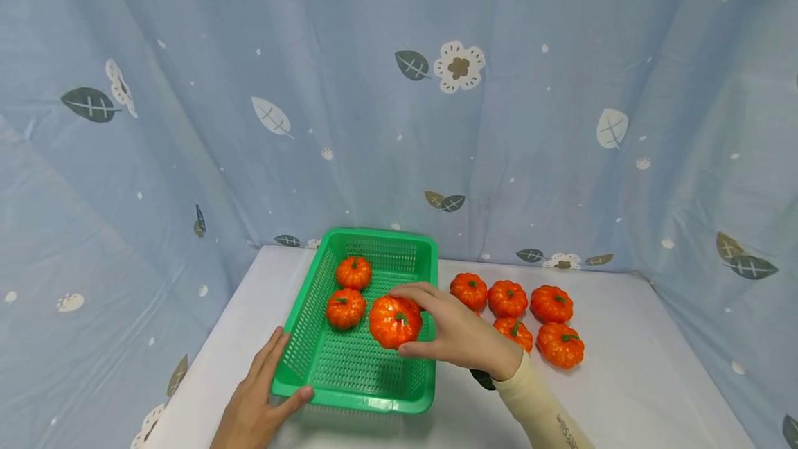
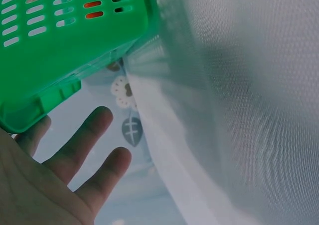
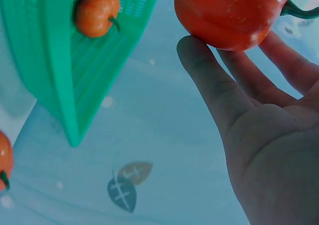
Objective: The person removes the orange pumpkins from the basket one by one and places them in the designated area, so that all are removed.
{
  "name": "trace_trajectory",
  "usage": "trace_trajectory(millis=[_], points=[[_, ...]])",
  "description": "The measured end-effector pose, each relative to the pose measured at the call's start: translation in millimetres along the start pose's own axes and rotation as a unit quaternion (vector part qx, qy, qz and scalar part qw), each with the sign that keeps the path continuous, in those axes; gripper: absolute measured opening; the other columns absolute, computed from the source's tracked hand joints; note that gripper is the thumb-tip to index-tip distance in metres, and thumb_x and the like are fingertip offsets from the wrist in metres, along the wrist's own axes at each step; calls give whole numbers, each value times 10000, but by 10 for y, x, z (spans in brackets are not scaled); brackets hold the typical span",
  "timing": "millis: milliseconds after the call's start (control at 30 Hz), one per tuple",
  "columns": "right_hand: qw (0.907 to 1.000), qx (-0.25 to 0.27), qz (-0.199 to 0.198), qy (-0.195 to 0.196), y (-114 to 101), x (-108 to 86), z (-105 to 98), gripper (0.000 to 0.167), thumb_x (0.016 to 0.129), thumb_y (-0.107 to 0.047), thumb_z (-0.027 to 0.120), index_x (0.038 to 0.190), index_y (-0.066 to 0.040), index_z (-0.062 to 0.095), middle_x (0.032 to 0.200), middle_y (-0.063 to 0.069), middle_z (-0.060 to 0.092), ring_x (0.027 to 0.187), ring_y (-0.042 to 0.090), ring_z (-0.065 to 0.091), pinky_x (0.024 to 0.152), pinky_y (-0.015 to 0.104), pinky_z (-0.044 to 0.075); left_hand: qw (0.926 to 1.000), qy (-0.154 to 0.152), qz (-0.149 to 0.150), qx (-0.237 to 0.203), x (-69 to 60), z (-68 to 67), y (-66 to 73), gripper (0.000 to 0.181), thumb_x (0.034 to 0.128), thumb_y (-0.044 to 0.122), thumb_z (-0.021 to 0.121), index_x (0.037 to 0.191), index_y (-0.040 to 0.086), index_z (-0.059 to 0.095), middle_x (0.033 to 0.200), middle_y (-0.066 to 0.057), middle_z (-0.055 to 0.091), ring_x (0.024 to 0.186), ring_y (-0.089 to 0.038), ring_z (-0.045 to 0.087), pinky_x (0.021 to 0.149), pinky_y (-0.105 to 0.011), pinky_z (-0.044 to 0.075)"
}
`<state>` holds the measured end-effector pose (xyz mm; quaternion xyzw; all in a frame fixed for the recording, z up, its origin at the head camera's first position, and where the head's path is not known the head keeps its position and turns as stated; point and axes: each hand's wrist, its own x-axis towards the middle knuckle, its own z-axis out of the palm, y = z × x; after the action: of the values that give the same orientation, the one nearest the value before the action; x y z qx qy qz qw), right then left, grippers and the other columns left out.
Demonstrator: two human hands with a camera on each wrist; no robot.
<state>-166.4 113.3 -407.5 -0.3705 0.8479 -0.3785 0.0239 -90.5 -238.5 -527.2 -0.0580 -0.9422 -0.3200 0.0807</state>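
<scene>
My right hand (image 1: 458,328) grips an orange pumpkin (image 1: 395,322) between thumb and fingers, above the right part of the green basket (image 1: 355,402). In the right wrist view the same pumpkin (image 3: 232,15) sits at the fingertips of the hand (image 3: 269,125). Two small pumpkins (image 1: 353,273) (image 1: 346,308) lie inside the basket at its left side. My left hand (image 1: 255,393) rests on the basket's near left corner, thumb on the rim; the left wrist view shows its fingers (image 2: 77,147) spread beside the basket wall (image 2: 75,45).
Several orange pumpkins (image 1: 551,304) stand in two rows on the white table (image 1: 648,366), right of the basket; my right forearm partly covers the near row. A blue patterned curtain (image 1: 530,109) hangs behind the table and on both sides.
</scene>
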Motion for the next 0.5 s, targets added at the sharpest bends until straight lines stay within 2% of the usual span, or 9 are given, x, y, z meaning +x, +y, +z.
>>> trace_trajectory(millis=[233,400,500], points=[[9990,-177,96,402,103,-210,-75,723,836,-406,846,1464,-322,499,1459,-166,472,1256,81,521,956,389,549,10000,-58,-61,-16,-5,-17,0,947,892,502,752,1634,330,188,1680,49,177,1402,-412,400,933,-684,448],[9963,-8,181,840,248,-364,-92,739,823,-412,854,1463,-295,504,1440,-150,506,1255,110,543,976,439,544,10000,-39,-38,-32,-9,-11,7,947,890,497,757,1633,333,192,1680,47,179,1405,-414,398,938,-683,446],[9931,103,375,1102,339,-472,-111,758,811,-413,861,1467,-294,500,1440,-142,512,1247,109,554,993,411,536,10000,-9,-3,-21,-10,-8,2,948,887,491,763,1632,329,198,1679,40,186,1402,-415,402,934,-680,450]])
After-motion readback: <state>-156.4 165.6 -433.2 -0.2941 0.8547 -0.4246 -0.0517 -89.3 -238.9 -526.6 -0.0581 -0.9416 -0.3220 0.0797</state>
